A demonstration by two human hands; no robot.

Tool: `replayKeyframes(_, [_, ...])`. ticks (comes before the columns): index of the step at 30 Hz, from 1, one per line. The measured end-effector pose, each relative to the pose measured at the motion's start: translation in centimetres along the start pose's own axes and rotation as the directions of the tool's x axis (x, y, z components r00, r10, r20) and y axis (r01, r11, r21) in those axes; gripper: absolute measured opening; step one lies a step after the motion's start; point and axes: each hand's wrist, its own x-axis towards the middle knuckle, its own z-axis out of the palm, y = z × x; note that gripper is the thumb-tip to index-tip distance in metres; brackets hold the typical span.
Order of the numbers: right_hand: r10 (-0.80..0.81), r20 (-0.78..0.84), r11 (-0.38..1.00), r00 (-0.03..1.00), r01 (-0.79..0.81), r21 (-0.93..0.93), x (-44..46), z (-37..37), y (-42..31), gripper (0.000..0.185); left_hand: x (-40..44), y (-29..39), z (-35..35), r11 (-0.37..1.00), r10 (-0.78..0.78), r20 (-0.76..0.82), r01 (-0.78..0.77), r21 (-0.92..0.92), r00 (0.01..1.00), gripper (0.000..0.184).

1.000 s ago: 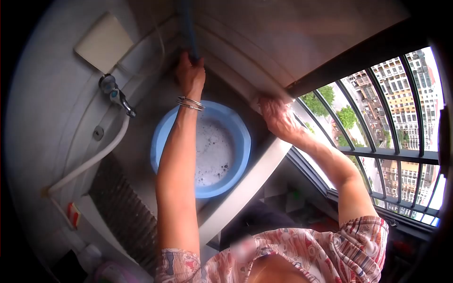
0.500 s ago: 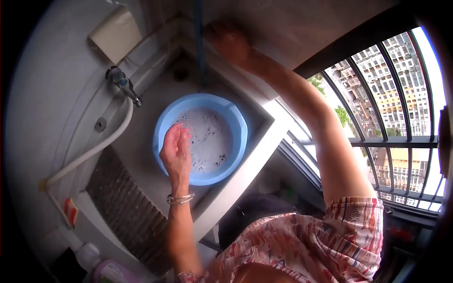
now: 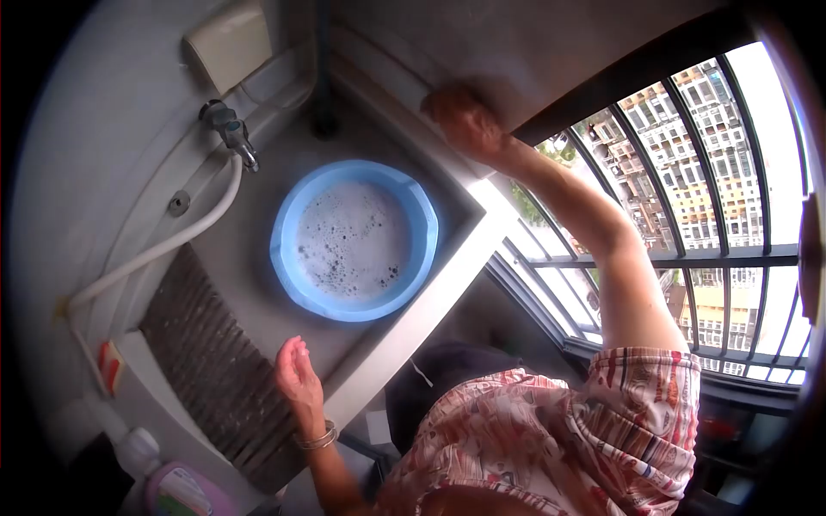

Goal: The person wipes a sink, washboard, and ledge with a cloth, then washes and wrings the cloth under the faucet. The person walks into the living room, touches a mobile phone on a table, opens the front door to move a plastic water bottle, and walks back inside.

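Note:
A blue plastic basin (image 3: pixel 286 284) of foamy, soapy water (image 3: pixel 353 241) stands in the grey sink (image 3: pixel 249 232). My left hand (image 3: pixel 298 378), with bracelets at the wrist, hovers near the ribbed washboard part (image 3: pixel 215 353) of the sink, below the basin. Its fingers are extended, loosely together, and nothing shows in them. Over by the wall and the sink's back ledge is my right hand (image 3: pixel 469 125). Its fingers are dark and smeared, so whether they hold anything is unclear.
A tap (image 3: pixel 231 133) with a white hose (image 3: pixel 202 225) is mounted on the left wall. An upright pipe (image 3: pixel 323 69) stands in the back corner. A pink-purple container (image 3: pixel 185 492) sits at lower left. Window bars (image 3: pixel 680 172) line the right side.
My left hand has drawn back from over the basin toward the washboard. My right hand has moved rightward along the wall, away from the upright pipe. The view has shifted slightly.

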Motion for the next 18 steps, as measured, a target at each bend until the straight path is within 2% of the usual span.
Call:
replayKeyframes(1, [0.1, 0.199, 0.626, 0.975, 0.094, -0.774, -0.4, 0.6, -3.2, 0.01, -0.6, -0.2, -0.3, 0.999, 0.015, -0.006, -0.015, 0.03, 1.0, 0.02])
replayKeyframes(2, [0.309, 0.236, -0.198, 0.921, 0.305, -0.931, -0.1, 1.2, -5.2, 0.008, -1.2, -0.1, -0.6, 1.0, 0.019, -0.01, -0.019, 0.025, 1.0, 0.02])
replayKeyframes(4, [0.324, 0.257, -0.231, 0.91, 0.34, -0.912, 2.5, 2.0, -5.1, 0.008, -2.3, 0.6, -0.9, 0.994, -0.109, 0.016, 0.109, 0.016, 0.994, 0.018])
replayKeyframes(7, [0.383, 0.294, -0.309, 0.876, 0.421, -0.853, 7.6, 3.4, -1.6, 0.009, -4.0, 1.8, -0.7, 0.985, -0.147, -0.002, 0.146, 0.09, 0.989, 0.018])
replayKeyframes(8, [0.399, 0.304, -0.331, 0.865, 0.445, -0.832, 9.2, 3.7, 0.0, 0.01, -4.3, 2.4, -0.9, 0.98, -0.122, 0.018, 0.117, 0.16, 0.992, 0.019])
replayKeyframes(10, [0.34, 0.311, -0.224, 0.888, 0.397, -0.89, 12.6, 3.3, 4.0, 0.012, -4.9, 2.9, -0.8, 0.968, -0.109, 0.016, 0.102, 0.227, 0.994, 0.02])
replayKeyframes(11, [0.317, 0.369, -0.251, 0.874, 0.452, -0.856, 14.2, 2.5, 6.1, 0.01, -5.1, 2.9, -0.6, 0.954, -0.092, 0.022, 0.081, 0.289, 0.996, 0.021])
replayKeyframes(12, [0.299, 0.423, -0.276, 0.855, 0.502, -0.819, 15.0, 2.3, 7.7, 0.01, -5.4, 2.3, -0.2, 0.956, 0.022, -0.003, -0.02, 0.292, 1.0, 0.021])
replayKeyframes(13, [0.307, 0.427, -0.264, 0.851, 0.507, -0.821, 15.7, 3.6, 7.1, 0.01, -5.5, 2.2, -0.1, 0.956, 0.008, -0.003, -0.006, 0.294, 1.0, 0.021])
replayKeyframes(14, [0.284, 0.201, -0.043, 0.938, 0.222, -0.974, 17.0, 6.3, 4.2, 0.01, -5.6, 2.2, -0.2, 0.957, 0.017, -0.005, -0.015, 0.291, 1.0, 0.021])
replayKeyframes(16, [0.341, -0.046, 0.178, 0.939, -0.113, -0.978, 17.4, 6.8, 6.2, 0.011, -5.8, 2.1, -0.3, 0.957, 0.003, 0.001, -0.003, 0.292, 1.0, 0.021])
replayKeyframes(17, [0.03, 0.081, 0.188, 0.996, 0.074, -0.979, 18.5, 5.6, 8.9, 0.015, -5.6, 1.9, -0.3, 0.943, 0.024, 0.0, -0.023, 0.332, 1.0, 0.021])
replayKeyframes(18, [-0.281, 0.203, 0.143, 0.938, 0.25, -0.958, 18.4, 4.9, 10.6, 0.019, -5.5, 1.8, -0.4, 0.927, 0.043, 0.004, -0.041, 0.372, 0.999, 0.021])
